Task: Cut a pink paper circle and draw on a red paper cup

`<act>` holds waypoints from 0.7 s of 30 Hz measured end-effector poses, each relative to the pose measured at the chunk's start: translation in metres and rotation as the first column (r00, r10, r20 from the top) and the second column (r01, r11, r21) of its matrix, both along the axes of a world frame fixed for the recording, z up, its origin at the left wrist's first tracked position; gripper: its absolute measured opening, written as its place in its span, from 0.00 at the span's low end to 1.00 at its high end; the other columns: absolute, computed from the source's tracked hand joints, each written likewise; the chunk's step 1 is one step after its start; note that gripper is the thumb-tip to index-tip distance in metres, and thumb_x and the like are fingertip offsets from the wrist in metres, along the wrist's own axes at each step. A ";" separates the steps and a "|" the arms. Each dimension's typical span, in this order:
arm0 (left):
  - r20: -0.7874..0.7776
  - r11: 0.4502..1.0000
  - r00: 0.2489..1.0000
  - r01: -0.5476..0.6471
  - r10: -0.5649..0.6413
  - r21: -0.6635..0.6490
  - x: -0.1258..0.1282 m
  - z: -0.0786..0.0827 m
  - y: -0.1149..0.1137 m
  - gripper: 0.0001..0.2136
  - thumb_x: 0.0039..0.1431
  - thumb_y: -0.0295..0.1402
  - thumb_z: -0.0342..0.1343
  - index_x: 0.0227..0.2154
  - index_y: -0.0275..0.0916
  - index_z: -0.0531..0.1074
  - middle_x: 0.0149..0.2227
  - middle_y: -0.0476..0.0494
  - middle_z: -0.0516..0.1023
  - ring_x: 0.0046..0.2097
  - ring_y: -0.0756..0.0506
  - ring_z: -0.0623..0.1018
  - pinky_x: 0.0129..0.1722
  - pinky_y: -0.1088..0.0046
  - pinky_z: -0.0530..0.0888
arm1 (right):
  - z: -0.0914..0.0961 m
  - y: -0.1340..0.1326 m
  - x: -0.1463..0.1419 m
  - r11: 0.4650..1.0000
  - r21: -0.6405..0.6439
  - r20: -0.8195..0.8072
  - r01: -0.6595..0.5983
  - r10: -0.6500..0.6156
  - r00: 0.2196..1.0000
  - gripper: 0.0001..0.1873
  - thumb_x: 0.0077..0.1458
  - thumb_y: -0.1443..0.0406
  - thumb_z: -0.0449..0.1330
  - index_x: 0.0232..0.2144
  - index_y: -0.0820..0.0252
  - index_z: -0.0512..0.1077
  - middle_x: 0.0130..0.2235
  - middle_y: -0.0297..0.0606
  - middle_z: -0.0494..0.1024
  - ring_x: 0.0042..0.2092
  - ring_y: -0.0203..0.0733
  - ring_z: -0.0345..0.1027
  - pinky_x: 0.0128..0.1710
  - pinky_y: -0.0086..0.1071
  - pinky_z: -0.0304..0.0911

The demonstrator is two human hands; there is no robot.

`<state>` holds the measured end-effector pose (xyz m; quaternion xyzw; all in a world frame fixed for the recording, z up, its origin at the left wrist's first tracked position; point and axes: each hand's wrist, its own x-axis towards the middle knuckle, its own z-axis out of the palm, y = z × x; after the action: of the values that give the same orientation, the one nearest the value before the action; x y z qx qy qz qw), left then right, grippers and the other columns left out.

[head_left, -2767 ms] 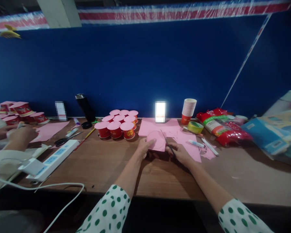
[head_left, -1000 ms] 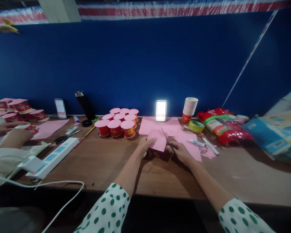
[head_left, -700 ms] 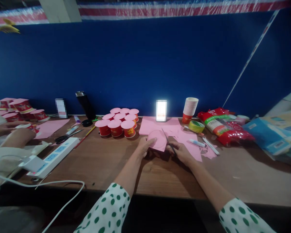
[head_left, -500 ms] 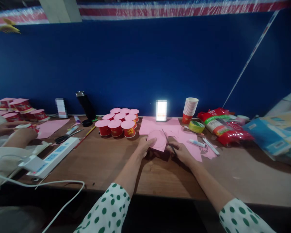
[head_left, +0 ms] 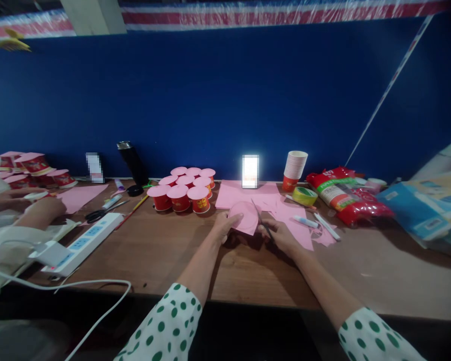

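While the left hand (head_left: 223,228) pinches a piece of pink paper (head_left: 245,216) by its left edge, thumb on top and other fingers mostly hidden, the right hand (head_left: 279,236) is curled around dark scissors (head_left: 267,232), their blades at the paper's right edge; how far the blades are parted I cannot tell; the paper sits between the two hands and bears a round outline; just beyond the hands lie pink sheets (head_left: 229,194), a bright phone (head_left: 250,171) upright at their far side; left of the left hand stand red cups (head_left: 179,202) topped with pink discs; right of the right hand lies a white tube (head_left: 305,221), with yellow tape (head_left: 304,196) and stacked paper cups (head_left: 295,168) farther off; well left of both, a co-worker's hands (head_left: 45,211) are at a small cup.
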<state>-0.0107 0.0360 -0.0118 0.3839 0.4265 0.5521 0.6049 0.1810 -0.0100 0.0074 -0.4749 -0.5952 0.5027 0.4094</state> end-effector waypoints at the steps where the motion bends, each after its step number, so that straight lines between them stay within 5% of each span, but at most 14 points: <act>1: -0.002 1.000 1.000 0.003 -0.003 0.000 0.000 0.000 0.000 0.21 0.31 0.40 0.72 0.27 0.29 0.77 0.25 0.40 0.79 0.26 0.47 0.76 0.27 0.73 0.72 | 0.000 0.000 0.000 1.000 -0.004 -0.003 0.000 0.000 1.000 0.27 0.47 0.50 0.62 0.44 0.63 0.74 0.21 0.30 0.68 0.20 0.31 0.57 0.18 0.26 0.55; 21: 0.015 0.998 0.999 0.052 -0.051 -0.033 -0.002 0.000 -0.001 0.22 0.31 0.39 0.72 0.29 0.28 0.77 0.26 0.38 0.80 0.27 0.45 0.77 0.29 0.70 0.73 | -0.004 0.004 0.002 1.000 -0.019 -0.028 -0.025 0.024 0.999 0.26 0.46 0.50 0.64 0.41 0.63 0.74 0.21 0.29 0.68 0.21 0.31 0.58 0.18 0.25 0.52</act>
<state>-0.0123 0.0354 -0.0118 0.3806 0.4213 0.5318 0.6284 0.1834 -0.0060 0.0031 -0.4644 -0.5903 0.5200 0.4068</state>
